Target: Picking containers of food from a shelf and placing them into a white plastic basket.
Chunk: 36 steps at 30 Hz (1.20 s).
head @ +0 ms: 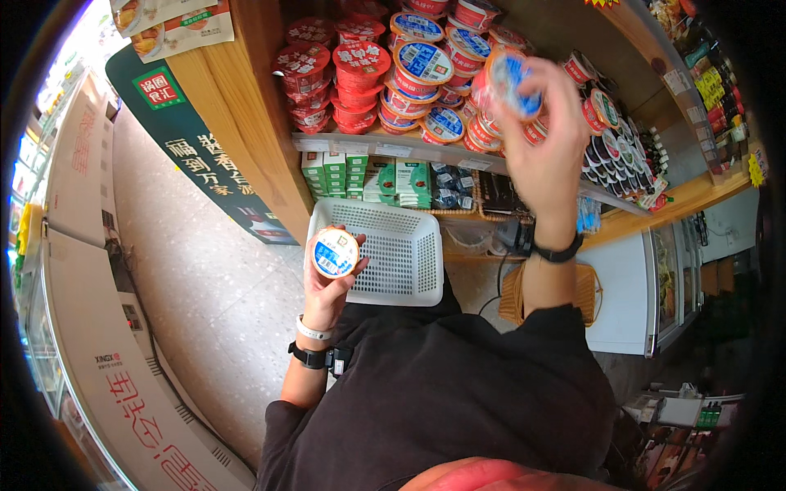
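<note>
In my left hand (328, 294) is a small round tub (335, 253) with a blue-and-white lid, held lid up over the left part of a white perforated plastic basket (399, 264). No goods show in the visible part of the basket. Up at the shelf, my right hand (546, 129) grips another blue-lidded tub (513, 83), blurred and tilted. Behind it stand stacks of like orange-rimmed tubs (424, 61). Red-lidded tubs (361, 64) are stacked to their left.
A shelf edge with price labels (393, 149) runs below the tubs. Under it sit green-and-white boxes (334, 169) and wrapped packets (454, 187). A wooden post (245, 110) rises at the left. Chest freezers (92, 307) line the far left. A wicker basket (513, 294) stands at right.
</note>
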Each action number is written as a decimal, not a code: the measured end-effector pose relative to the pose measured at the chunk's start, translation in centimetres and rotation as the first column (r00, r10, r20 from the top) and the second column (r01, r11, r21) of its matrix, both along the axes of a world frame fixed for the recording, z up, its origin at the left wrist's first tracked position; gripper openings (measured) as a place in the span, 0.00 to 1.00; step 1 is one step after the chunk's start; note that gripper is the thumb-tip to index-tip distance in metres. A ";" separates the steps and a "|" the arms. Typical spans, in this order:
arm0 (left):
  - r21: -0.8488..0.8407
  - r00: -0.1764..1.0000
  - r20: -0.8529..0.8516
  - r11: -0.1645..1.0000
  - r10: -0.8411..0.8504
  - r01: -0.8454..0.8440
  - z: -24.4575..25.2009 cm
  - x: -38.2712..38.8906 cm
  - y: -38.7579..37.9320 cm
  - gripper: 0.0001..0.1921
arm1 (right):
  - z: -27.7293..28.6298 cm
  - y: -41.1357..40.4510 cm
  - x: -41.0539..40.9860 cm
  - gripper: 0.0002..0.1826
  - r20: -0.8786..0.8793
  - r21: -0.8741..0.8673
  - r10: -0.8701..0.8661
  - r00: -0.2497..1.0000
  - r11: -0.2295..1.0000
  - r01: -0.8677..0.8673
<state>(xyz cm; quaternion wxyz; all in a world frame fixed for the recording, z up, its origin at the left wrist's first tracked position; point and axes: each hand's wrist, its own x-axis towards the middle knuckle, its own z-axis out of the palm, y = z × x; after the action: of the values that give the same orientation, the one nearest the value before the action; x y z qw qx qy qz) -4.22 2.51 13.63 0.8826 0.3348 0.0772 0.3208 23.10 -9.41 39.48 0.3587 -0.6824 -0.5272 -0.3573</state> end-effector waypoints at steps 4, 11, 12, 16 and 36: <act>-0.002 0.998 -0.051 1.000 -0.024 0.024 0.3 0.4 -0.3 0.45 | -6.0 -1.1 -1.9 0.21 -0.021 -0.108 -0.049 0.999 0.993 0.047; 0.012 0.997 -0.058 0.999 -0.051 0.052 0.7 0.9 -0.9 0.45 | -10.5 2.4 -0.7 0.24 -0.126 -0.222 -0.241 0.962 0.952 0.210; 0.014 0.997 -0.047 0.998 -0.058 0.058 0.6 0.9 -0.8 0.47 | -10.6 2.7 -0.4 0.20 -0.108 -0.213 -0.233 0.966 0.955 0.207; 0.017 0.997 -0.043 0.998 -0.062 0.063 0.2 0.8 -0.9 0.48 | -10.9 4.2 0.6 0.16 -0.117 -0.270 -0.312 0.943 0.923 0.272; 0.354 0.964 -0.210 0.931 0.166 -0.083 2.5 2.4 -2.0 0.46 | -3.1 4.8 1.0 0.24 -0.044 -0.011 0.148 0.988 0.989 -0.149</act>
<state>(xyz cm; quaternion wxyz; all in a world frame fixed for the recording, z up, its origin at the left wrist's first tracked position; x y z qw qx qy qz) -1.84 0.50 16.12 0.7731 0.5133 0.1458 0.3430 24.10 -4.57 36.37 0.3909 -0.6514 -0.5711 -0.3109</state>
